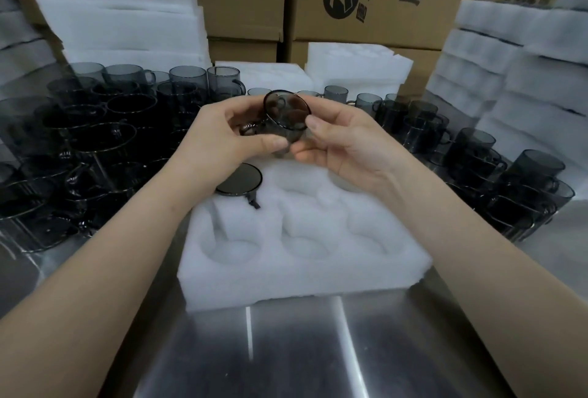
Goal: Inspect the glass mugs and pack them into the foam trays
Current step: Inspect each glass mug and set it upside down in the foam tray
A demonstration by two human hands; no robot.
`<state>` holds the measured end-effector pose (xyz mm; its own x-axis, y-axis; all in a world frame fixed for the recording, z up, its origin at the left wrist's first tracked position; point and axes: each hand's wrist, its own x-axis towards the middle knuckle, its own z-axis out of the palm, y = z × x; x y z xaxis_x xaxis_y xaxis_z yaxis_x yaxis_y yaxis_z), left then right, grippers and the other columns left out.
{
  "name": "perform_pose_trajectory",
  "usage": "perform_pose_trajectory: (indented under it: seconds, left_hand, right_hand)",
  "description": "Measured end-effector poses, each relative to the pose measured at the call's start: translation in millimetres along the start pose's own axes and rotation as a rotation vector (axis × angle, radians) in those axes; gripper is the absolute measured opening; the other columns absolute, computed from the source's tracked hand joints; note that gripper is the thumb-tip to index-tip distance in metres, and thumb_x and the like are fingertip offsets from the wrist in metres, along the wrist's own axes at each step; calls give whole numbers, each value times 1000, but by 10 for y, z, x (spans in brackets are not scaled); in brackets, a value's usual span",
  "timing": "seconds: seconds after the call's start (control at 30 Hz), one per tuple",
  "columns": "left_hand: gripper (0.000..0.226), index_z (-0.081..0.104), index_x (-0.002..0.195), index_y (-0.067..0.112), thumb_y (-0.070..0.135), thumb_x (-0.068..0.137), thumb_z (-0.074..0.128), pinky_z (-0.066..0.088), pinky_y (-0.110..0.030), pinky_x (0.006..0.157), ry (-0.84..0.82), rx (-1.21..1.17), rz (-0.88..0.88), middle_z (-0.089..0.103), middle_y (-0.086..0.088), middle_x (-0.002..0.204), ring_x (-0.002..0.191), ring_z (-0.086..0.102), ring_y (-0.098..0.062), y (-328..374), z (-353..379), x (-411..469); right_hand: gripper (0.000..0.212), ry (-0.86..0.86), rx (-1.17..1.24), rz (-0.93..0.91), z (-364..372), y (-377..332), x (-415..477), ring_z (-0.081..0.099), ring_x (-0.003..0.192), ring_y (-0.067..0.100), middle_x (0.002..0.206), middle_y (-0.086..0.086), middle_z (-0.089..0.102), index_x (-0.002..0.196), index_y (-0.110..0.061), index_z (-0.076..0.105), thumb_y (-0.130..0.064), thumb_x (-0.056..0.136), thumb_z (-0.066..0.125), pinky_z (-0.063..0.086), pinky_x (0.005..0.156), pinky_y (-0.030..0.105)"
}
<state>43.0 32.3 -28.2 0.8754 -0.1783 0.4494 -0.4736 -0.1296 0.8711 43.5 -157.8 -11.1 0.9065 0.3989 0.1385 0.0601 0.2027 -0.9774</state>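
A smoky grey glass mug (286,111) is held up over the white foam tray (305,273), its flat base tilted toward me. My left hand (226,143) grips it from the left, on the handle side, and my right hand (343,143) pinches it from the right. One mug (239,182) sits upside down in the tray's far left pocket, handle pointing toward me. The other pockets I can see hold nothing.
Many grey mugs (95,143) crowd the steel table (286,350) on the left, and more mugs (477,168) stand on the right. Stacks of foam trays (525,79) rise at the right and back left. Cardboard boxes (366,0) wall the back.
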Motion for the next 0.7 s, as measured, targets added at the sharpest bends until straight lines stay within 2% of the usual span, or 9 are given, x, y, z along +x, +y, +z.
perform_pose_trajectory:
  seconds: [0.1,0.2,0.3,0.37,0.47,0.53,0.57,0.63,0.7]
  left_hand:
    - [42,70,107,24,4,72,81,53,-36,97,-8,41,-10,75,6,103,101,68,-9,-7,13,1]
    - [46,71,104,28,15,63,89,53,-37,97,10,137,-10,75,7,100,98,69,-8,31,56,-16]
    - [50,70,104,31,28,58,88,53,-31,90,34,299,34,73,10,97,94,67,-5,86,100,-49]
    - [50,67,104,31,27,59,90,51,-22,84,34,398,88,69,16,91,86,63,2,112,132,-70]
    - [51,65,107,29,30,61,90,42,-8,77,31,510,146,56,29,84,83,54,5,129,183,-86]
    - [52,64,108,29,34,62,89,38,-5,76,33,540,135,48,31,82,85,48,1,126,198,-86]
    - [49,63,105,30,35,63,88,37,-6,72,36,519,121,51,28,81,81,47,3,124,193,-85]
    - [46,59,99,29,34,64,88,38,-7,68,59,421,82,59,20,82,72,51,6,121,173,-80]
    - [51,56,103,24,29,64,88,46,-15,74,91,300,58,66,12,91,77,58,2,125,156,-90]
  right_hand:
    - [35,25,-103,-51,24,29,9,61,60,16,96,12,61,122,-6,58,5,89,59,54,59,25]
    - [32,158,-324,-84,72,51,29,56,55,14,96,9,62,106,-11,57,-8,80,76,47,51,26]
    - [39,251,-512,-118,135,64,52,52,48,9,88,5,60,92,-16,49,-25,76,83,42,43,25]
    - [39,311,-562,-142,178,63,66,50,44,7,79,2,57,86,-16,46,-33,78,81,40,38,23]
    - [35,410,-485,-170,178,58,82,41,35,9,65,2,48,74,-15,44,-34,88,71,32,31,21]
    - [34,448,-435,-162,139,54,93,37,32,13,63,5,48,70,-15,45,-31,94,63,26,31,20]
    - [32,441,-400,-143,121,49,91,38,32,15,62,6,50,71,-15,48,-31,97,59,25,33,20]
    - [28,381,-254,-99,97,31,75,40,35,16,66,10,56,82,-15,62,-31,101,49,27,38,21]
    - [34,322,-103,-86,79,12,66,43,39,15,83,11,62,99,-11,67,-31,105,40,32,41,23]
